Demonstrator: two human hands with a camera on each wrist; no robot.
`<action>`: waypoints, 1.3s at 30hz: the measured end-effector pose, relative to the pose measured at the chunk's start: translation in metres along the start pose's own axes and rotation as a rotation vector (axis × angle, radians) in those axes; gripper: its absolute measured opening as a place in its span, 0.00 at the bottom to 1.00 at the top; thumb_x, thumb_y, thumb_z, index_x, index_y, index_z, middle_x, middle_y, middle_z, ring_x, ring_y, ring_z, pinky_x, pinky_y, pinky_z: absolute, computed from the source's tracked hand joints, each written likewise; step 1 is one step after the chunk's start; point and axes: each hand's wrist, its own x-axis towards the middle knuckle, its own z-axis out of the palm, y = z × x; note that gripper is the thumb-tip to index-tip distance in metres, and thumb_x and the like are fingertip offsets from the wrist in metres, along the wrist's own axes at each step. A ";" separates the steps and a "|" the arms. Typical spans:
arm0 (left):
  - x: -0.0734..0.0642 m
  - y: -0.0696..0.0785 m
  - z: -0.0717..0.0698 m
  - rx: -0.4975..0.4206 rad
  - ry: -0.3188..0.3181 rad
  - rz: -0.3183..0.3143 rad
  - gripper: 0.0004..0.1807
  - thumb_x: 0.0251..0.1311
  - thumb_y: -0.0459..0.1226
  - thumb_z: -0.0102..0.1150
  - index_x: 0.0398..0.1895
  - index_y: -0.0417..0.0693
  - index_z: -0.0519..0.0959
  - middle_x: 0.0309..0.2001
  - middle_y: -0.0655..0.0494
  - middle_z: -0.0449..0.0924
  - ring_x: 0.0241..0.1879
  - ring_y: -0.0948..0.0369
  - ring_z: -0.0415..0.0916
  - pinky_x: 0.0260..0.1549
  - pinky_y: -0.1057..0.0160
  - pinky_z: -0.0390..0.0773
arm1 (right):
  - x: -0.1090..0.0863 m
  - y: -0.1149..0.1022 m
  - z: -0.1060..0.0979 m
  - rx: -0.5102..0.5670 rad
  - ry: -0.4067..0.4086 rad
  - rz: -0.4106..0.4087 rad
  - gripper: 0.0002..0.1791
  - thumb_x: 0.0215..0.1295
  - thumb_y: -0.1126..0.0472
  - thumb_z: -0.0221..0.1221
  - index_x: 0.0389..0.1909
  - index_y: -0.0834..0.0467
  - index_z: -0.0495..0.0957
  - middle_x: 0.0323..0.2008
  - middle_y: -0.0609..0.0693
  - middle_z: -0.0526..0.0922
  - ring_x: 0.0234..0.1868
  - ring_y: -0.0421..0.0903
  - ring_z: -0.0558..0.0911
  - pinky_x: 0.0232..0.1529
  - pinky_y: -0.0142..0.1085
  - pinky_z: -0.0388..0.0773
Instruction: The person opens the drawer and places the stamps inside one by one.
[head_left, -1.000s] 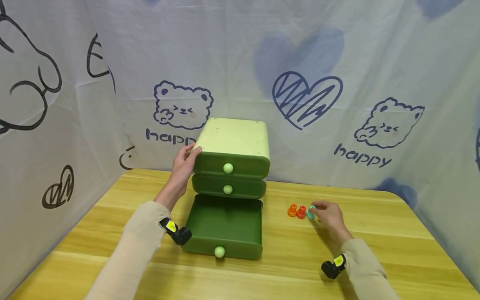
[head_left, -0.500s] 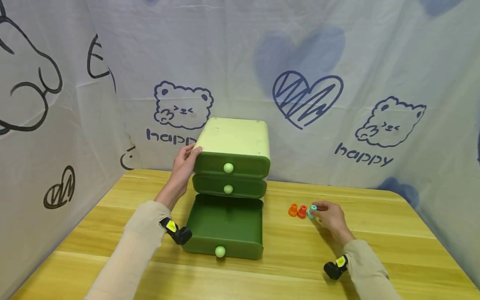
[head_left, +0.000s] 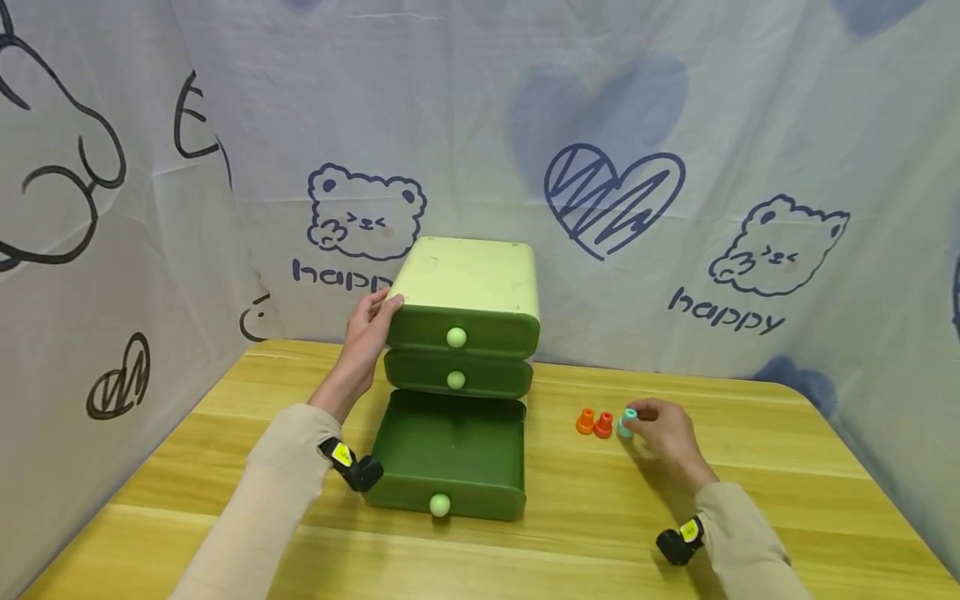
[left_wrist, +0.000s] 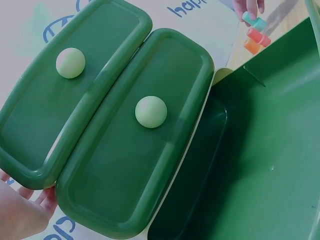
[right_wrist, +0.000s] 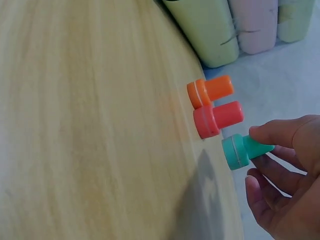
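Note:
A small green drawer cabinet (head_left: 468, 271) stands on the table, its bottom drawer (head_left: 453, 454) pulled out and bare inside. My left hand (head_left: 363, 337) rests against the cabinet's upper left side, thumb at the front corner; in the left wrist view its fingers (left_wrist: 49, 200) partly pass behind the drawer front. To the right of the cabinet, my right hand (head_left: 670, 433) pinches a teal toy stamp (right_wrist: 239, 151) by its narrow top between thumb and fingers. Beside it an orange stamp (head_left: 586, 422) and a red stamp (head_left: 603, 426) stand upright, close together.
The middle drawer (head_left: 491, 375) and top drawer (head_left: 495, 332) are closed, each with a round pale knob. A wooden table (head_left: 570, 542) extends in front and to both sides. A printed cloth (head_left: 480, 108) hangs close behind the table and on its left.
My right hand has shifted slightly to the right with the teal stamp, widening the gap to the red one. The left hand and the cabinet stay put.

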 end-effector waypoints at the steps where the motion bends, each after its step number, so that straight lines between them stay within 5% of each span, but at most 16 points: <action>1: 0.000 0.000 0.000 0.000 0.000 0.000 0.34 0.69 0.48 0.49 0.72 0.44 0.57 0.69 0.43 0.58 0.66 0.50 0.57 0.66 0.55 0.59 | -0.001 -0.001 -0.001 -0.008 0.000 -0.011 0.17 0.62 0.66 0.62 0.49 0.71 0.78 0.45 0.65 0.82 0.47 0.60 0.78 0.46 0.50 0.77; 25: -0.002 0.001 0.000 0.009 -0.006 -0.004 0.34 0.70 0.48 0.49 0.73 0.44 0.56 0.70 0.43 0.57 0.67 0.51 0.56 0.66 0.55 0.58 | -0.026 -0.043 -0.004 -0.025 -0.074 -0.183 0.14 0.60 0.63 0.66 0.43 0.68 0.81 0.42 0.61 0.84 0.48 0.61 0.79 0.44 0.49 0.79; 39: -0.001 0.001 0.001 0.001 0.009 -0.003 0.33 0.70 0.48 0.49 0.72 0.44 0.58 0.69 0.43 0.58 0.67 0.51 0.57 0.65 0.55 0.59 | -0.025 -0.065 0.010 -0.025 -0.204 -0.205 0.11 0.58 0.64 0.67 0.40 0.65 0.83 0.34 0.49 0.84 0.38 0.48 0.81 0.38 0.41 0.79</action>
